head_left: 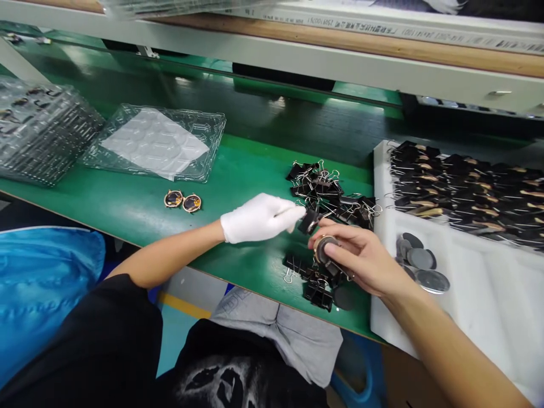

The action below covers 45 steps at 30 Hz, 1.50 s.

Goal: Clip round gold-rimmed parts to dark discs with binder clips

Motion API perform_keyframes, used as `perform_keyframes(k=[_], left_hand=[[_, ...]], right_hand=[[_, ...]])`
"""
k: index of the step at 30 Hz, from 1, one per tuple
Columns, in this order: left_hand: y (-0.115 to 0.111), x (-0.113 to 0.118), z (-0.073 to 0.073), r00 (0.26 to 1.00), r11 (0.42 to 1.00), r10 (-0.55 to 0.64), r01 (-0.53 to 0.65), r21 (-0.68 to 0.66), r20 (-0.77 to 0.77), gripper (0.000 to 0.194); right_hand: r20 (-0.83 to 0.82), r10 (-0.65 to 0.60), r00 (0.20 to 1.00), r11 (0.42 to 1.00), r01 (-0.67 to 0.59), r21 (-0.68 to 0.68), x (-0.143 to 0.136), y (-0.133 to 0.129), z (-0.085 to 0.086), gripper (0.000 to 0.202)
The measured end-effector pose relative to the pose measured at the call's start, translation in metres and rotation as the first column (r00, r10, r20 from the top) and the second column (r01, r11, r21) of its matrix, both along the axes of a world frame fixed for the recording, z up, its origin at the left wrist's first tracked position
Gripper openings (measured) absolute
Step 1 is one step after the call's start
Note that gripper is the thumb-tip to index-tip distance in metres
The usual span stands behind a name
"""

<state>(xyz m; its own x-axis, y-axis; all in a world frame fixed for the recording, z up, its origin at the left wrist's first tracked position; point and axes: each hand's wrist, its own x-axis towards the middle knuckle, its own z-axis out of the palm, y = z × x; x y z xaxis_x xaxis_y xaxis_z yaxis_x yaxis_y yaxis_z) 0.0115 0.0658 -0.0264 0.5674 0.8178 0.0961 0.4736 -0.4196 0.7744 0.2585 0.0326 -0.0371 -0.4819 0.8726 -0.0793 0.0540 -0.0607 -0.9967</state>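
My left hand, in a white glove, pinches a black binder clip by its edge over the green table. Close beside it, my bare right hand holds a round watch case with a grey disc on its face between thumb and fingers. Another black clip shows just under the right hand's fingers; whether it grips the case is unclear. Behind the hands lies a pile of black binder clips, and more clips lie in front of them. Two round watch cases rest left of the gloved hand.
A clear plastic tray with a white sheet is at the back left, beside stacked trays. At the right, a white foam tray holds rows of clipped pieces and round discs. A shelf spans the back.
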Motion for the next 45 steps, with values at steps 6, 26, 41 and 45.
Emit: perform_keyframes(k=[6, 26, 41, 45], left_hand=[[-0.008, 0.008, -0.004, 0.963, 0.989, 0.094, -0.06, 0.139, -0.254, 0.064], [0.004, 0.0, -0.001, 0.942, 0.988, 0.025, 0.028, 0.15, -0.336, 0.052], [-0.014, 0.014, -0.017, 0.913, 0.935, -0.355, 0.347, -0.079, -0.2, 0.055], [-0.017, 0.016, -0.015, 0.876, 0.92, -0.392, 0.377, -0.108, -0.282, 0.057]], right_hand=[[0.06, 0.038, 0.997, 0.991, -0.046, 0.129, -0.006, -0.002, -0.002, 0.015], [-0.084, -0.343, 0.936, 0.931, 0.326, -0.167, 0.006, 0.011, 0.004, 0.032], [0.328, 0.069, 0.942, 0.981, -0.123, 0.148, 0.038, 0.015, 0.019, 0.018], [0.391, 0.19, 0.901, 0.963, -0.249, 0.105, 0.035, 0.013, 0.026, 0.015]])
